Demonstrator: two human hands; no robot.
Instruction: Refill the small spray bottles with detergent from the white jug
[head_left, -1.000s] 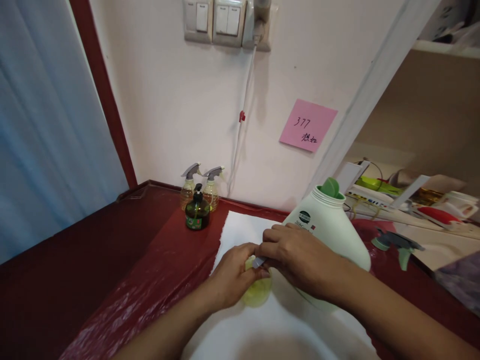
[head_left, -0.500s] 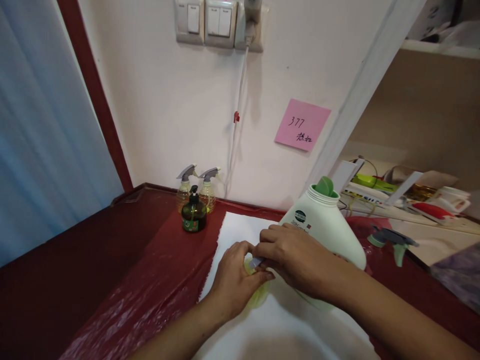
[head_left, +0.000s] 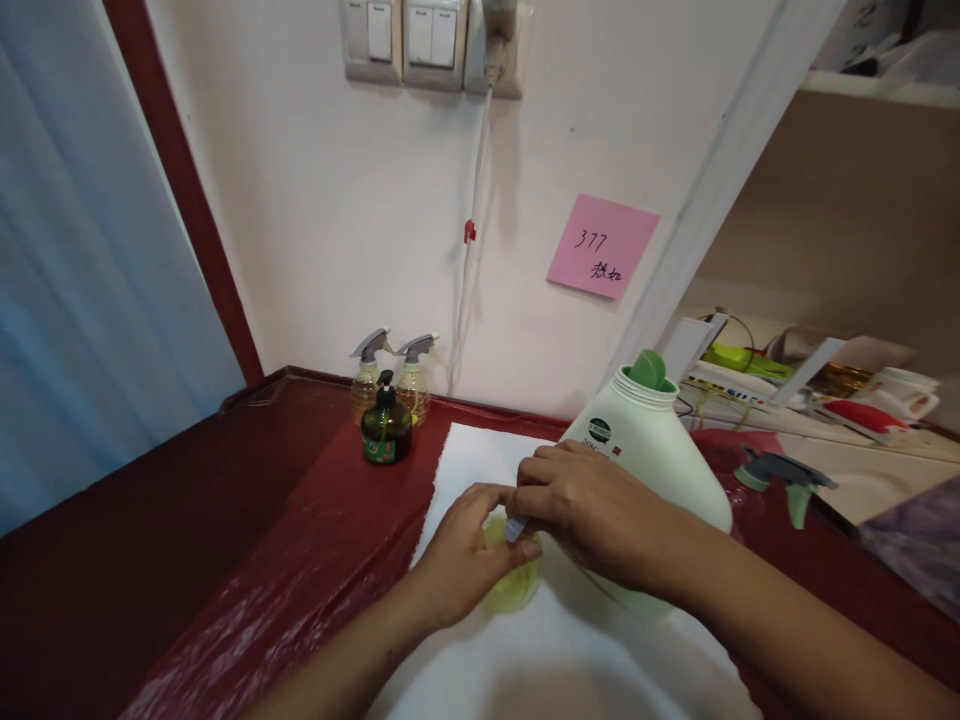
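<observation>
The left hand [head_left: 469, 555] and right hand [head_left: 592, 515] meet over a white paper sheet [head_left: 480, 455] near the far edge of the table [head_left: 262, 570], which is covered in red plastic. The left fingers [head_left: 487, 497] curve over a round, translucent yellow-green piece [head_left: 514, 590]; whether they grip it, I cannot tell. The right fingers [head_left: 551, 475] close narrowly on a small grey tip [head_left: 514, 528], just above that piece. The right palm rests against a white plastic jug [head_left: 645, 450] with a green part in its neck. So far, a grey-and-green trigger spray head [head_left: 787, 480] lies loose near the table's right edge, fitted to no bottle. Two spray bottles [head_left: 367, 392] [head_left: 412, 395] with their heads on and a dark pump bottle [head_left: 385, 430] stand at the far edge.
</observation>
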